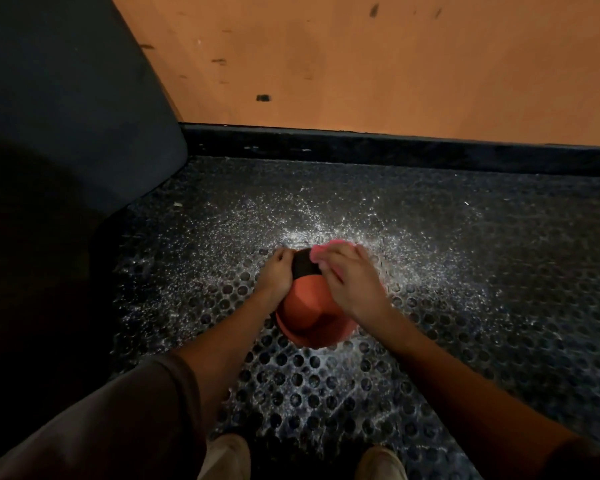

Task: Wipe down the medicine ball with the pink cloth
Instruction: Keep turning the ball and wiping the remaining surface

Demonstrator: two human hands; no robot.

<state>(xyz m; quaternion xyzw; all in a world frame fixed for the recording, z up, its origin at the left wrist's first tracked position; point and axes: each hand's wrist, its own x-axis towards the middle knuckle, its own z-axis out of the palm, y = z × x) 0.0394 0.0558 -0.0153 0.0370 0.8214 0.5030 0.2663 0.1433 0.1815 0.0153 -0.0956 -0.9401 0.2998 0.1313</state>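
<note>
Clamps the right grip (350, 282) on the bunched pink cloth (321, 252) atop the far side of the medicine ball (309, 317), curls the left grip (274, 277) round its left flank, pins it to the floor mat (465, 306) under both, probably leaves the near orange face, wristward, for next.

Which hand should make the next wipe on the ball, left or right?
Right. The right hand holds the pink cloth against the medicine ball, near its top, while the left hand grips its side to steady it.
</note>
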